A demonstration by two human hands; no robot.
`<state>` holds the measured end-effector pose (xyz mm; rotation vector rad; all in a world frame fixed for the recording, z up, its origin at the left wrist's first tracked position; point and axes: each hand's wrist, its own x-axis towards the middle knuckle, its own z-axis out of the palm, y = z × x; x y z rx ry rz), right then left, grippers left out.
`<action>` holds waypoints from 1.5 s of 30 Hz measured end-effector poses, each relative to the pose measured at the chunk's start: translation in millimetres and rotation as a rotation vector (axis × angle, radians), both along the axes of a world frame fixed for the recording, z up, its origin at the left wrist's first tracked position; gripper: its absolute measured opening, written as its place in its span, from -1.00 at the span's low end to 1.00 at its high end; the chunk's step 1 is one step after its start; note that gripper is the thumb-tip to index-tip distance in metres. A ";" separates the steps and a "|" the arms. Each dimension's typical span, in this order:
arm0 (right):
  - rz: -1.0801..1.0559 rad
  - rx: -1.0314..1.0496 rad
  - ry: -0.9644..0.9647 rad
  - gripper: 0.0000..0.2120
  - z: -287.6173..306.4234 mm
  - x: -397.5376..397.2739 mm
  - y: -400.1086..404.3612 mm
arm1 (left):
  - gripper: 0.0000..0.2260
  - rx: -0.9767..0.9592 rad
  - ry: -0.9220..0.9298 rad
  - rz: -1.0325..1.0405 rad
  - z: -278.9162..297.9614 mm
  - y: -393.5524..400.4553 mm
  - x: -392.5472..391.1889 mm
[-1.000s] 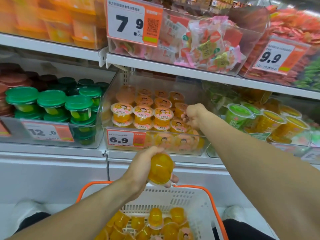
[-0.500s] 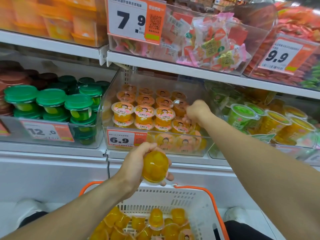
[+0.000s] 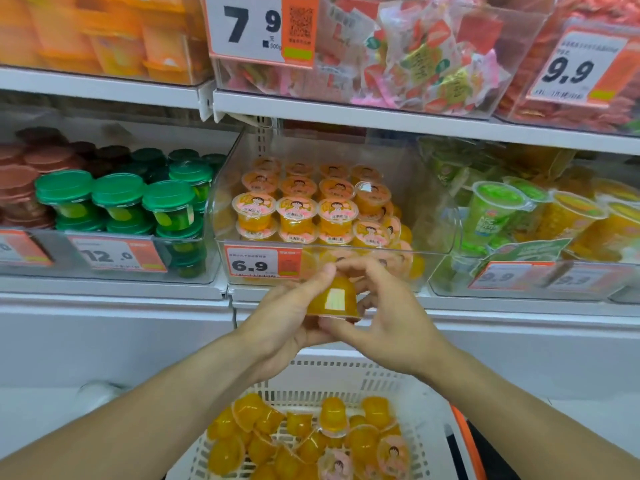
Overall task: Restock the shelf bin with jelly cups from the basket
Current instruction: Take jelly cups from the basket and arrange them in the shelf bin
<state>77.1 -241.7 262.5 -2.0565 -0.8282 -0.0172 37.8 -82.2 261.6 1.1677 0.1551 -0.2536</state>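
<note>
An orange jelly cup (image 3: 333, 297) is held upside down, lid at the bottom, in front of the shelf edge. My left hand (image 3: 287, 318) grips it from the left and my right hand (image 3: 388, 320) pinches it from the right, thumb under the lid. Behind them stands the clear shelf bin (image 3: 433, 216) with the 6.9 price tag, holding rows of orange jelly cups (image 3: 298, 211) with pink lids. Below, the white basket (image 3: 346, 379) with an orange rim holds several loose jelly cups (image 3: 311, 441).
A bin of green-lidded cups (image 3: 117, 202) stands left of the jelly bin, and a bin of green and yellow cups (image 3: 519, 216) stands to its right. The upper shelf (image 3: 346, 112) carries bins of wrapped sweets above it.
My right hand came out of the shelf bin and down to the cup. My left hand raised the cup slightly; both hands now hold it together.
</note>
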 end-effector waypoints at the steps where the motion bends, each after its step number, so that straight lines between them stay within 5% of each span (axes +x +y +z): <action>1: -0.050 0.098 0.113 -0.49 0.6 1.3 0.5 | -0.61 0.014 0.024 -0.043 2.0 0.1 -0.4; 5: -0.129 0.368 0.546 -0.57 9.7 5.9 -4.8 | -0.44 0.112 0.028 -0.161 7.0 2.1 0.8; 9: -0.060 0.528 0.822 -0.64 18.7 6.3 -11.8 | -0.55 0.144 -0.020 -0.051 5.1 -1.8 4.5; 14: -0.154 0.478 0.664 -0.57 20.4 6.8 -13.0 | -0.43 0.015 -0.021 0.111 2.5 -5.4 11.3; 23: -0.190 0.363 0.294 -0.83 20.5 16.7 -25.1 | -0.54 0.233 0.052 -0.159 -0.3 -7.1 7.4; 28: -0.293 0.448 0.376 -0.78 22.7 16.0 -24.8 | -0.53 -0.045 0.066 0.051 -0.5 -17.9 9.0; 32: -0.241 0.431 0.474 -0.78 23.7 12.5 -23.9 | -0.45 0.008 -0.016 0.149 4.5 -20.3 11.2; 38: -0.445 0.529 0.378 -0.92 48.0 60.1 -17.0 | -0.74 0.051 0.023 0.143 14.3 -19.8 11.3; 45: -0.768 0.147 0.467 -0.87 38.0 148.8 -8.3 | -0.89 0.081 0.053 0.235 9.2 -11.2 8.8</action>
